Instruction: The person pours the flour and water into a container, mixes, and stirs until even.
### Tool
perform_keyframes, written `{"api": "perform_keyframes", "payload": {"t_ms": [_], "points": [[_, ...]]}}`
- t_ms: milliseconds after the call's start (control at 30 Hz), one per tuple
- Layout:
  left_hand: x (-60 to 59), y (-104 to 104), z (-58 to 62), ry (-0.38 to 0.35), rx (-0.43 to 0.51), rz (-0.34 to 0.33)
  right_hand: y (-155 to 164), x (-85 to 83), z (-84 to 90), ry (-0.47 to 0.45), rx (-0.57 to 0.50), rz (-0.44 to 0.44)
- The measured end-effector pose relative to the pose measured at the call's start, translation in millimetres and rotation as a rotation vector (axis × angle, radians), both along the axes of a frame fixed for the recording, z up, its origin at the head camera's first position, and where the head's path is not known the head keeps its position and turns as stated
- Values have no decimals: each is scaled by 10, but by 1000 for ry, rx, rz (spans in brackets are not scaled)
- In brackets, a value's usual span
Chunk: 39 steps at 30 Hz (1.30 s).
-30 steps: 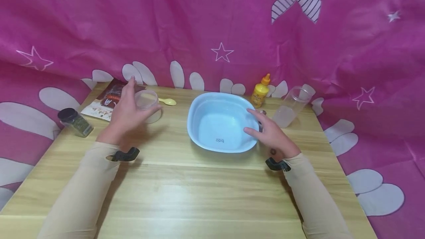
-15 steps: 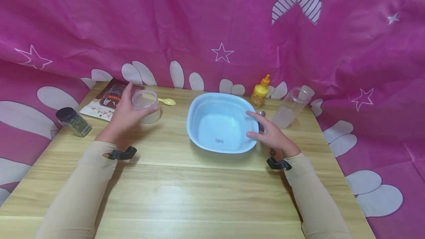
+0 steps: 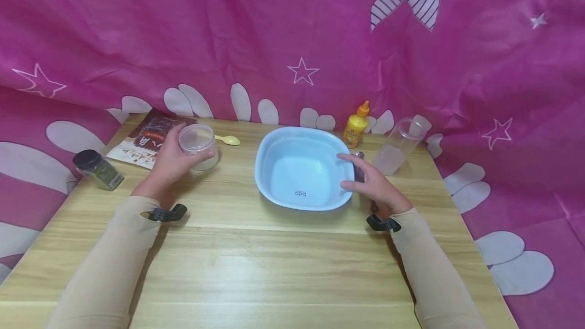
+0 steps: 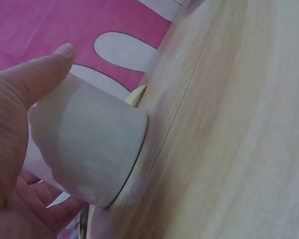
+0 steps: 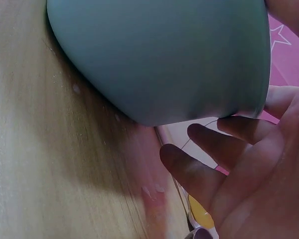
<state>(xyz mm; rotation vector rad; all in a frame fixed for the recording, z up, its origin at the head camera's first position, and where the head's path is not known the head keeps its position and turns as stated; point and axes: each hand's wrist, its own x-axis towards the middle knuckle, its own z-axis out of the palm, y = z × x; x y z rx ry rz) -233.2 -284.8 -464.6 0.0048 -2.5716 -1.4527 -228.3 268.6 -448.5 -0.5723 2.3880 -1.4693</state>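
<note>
My left hand [image 3: 172, 159] holds a clear round plastic jar [image 3: 204, 161] with pale contents, the thumb on its near side and the fingers around its far side. In the left wrist view the jar [image 4: 99, 139] has its base at the wooden table. My right hand [image 3: 376, 184] grips the right rim of a light blue basin [image 3: 299, 166], thumb and forefinger over the edge. The right wrist view has the other fingers [image 5: 189, 172] bent below the rim, outside the basin's wall [image 5: 159, 59]. Behind the jar lies a yellow spoon [image 3: 230, 140].
A black-lidded jar of green flakes [image 3: 101, 170] and a brown-and-white packet [image 3: 137, 149] are at the left. Behind the basin stands a yellow bottle [image 3: 355, 128] with an orange tip. A tall clear container [image 3: 396, 151] is right of it, near the pink curtain [image 3: 256, 34].
My left hand has lowered and closed around the jar, its forefinger no longer raised. The right hand stays at the basin's rim, its fingers barely shifted.
</note>
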Motion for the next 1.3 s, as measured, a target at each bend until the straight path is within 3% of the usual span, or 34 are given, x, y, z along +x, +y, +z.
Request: {"api": "perform_keyframes", "payload": {"t_ms": [333,600,767,1000,1300], "points": [[-31,20,-105,18,28,9,-6,4,7,-47,-57,-9],[-29,123,-71,7,38,1,11,16,34,-55,-76,-24],[35,225,-31,-9,76,-12,0,22,23,-61,-84,-16],[97,373,99,31,62,-13,-11,9,-2,-87,-86,-26],[33,613,357,134,101,-25,-20,14,27,-86,-82,-14]]}}
